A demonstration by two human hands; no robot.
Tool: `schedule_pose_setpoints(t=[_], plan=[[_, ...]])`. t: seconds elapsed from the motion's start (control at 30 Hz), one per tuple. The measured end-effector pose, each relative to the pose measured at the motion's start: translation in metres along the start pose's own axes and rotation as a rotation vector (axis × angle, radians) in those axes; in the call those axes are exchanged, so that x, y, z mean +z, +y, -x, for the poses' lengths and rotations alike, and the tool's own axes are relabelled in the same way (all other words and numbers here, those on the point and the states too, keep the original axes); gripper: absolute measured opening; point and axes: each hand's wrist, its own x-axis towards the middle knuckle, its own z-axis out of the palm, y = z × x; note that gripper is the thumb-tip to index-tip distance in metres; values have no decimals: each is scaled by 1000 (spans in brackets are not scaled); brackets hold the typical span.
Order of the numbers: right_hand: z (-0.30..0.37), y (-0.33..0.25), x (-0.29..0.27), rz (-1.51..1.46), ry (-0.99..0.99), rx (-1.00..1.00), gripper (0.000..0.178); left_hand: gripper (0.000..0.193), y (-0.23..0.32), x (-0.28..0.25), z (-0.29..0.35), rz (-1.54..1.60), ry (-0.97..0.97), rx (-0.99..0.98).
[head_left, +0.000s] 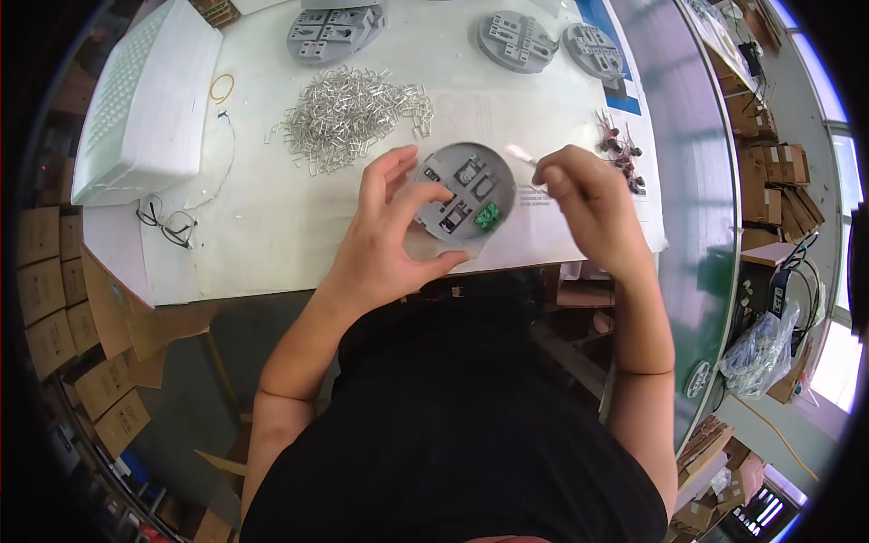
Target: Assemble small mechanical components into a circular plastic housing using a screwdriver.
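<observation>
My left hand is closed around the left side of a round grey plastic housing, tilted above the front of the table. Inside the housing are moulded compartments, and a small green part sits at its lower right. Just right of the housing, my right hand is closed in a pinch. Something thin and pale shows by its fingertips, too small and blurred to name. Beyond the housing lies a heap of small bent metal wire clips.
More grey round housings stand along the far side of the table. A block of white foam trays is at the left. Dark small parts with reddish wires lie at the right on paper. Cardboard boxes are stacked beyond the left edge.
</observation>
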Motion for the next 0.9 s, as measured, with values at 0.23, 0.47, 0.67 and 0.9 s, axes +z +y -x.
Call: schedule_pose_setpoints(t=[0.23,0.47,0.67,0.9], plan=[[6,-10,15,457,-295,-37,27,109,8,-13,-24,24,-166,-164],[12,-8,29,734,-270,-76,31,119,1,11,-17,-122,-141,-187],[11,-7,37,720,-248,-126,31,121,-5,18,-14,-118,-31,-68],[13,-7,40,692,-241,-117,31,121,-6,19,-12,-117,-24,-52]])
